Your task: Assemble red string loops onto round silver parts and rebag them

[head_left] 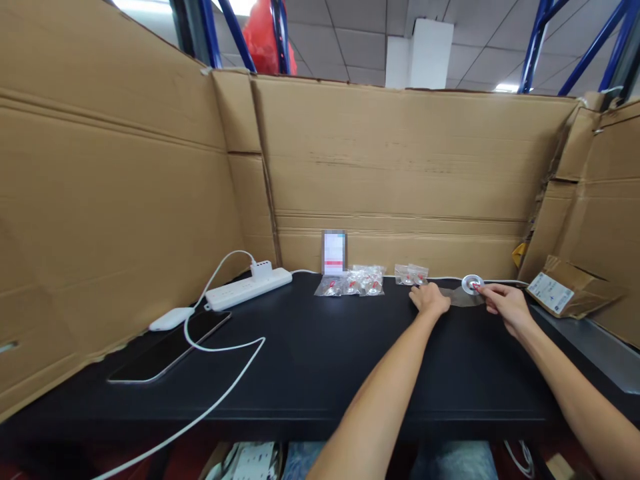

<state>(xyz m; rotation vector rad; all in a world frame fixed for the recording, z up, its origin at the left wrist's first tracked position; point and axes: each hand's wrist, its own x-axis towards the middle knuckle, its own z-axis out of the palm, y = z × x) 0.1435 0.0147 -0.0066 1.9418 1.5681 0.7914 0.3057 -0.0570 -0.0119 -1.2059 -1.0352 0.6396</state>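
Observation:
My right hand pinches a small round disc, silvery white with a dark reddish middle, by its right side. Beneath and left of the disc lies a greyish, see-through piece of plastic, perhaps a bag. At that plastic's left end is my left hand, low on the black table with its fingers bent and seemingly gripping the edge; its fingertips are partly hidden. Just beyond the left hand sit small clear bags with red bits inside. More clear bags with red and pale contents are heaped farther left.
A lit phone stands against the cardboard wall. On the left are a power strip, a white cable and a dark tablet. A labelled brown package stands at the right.

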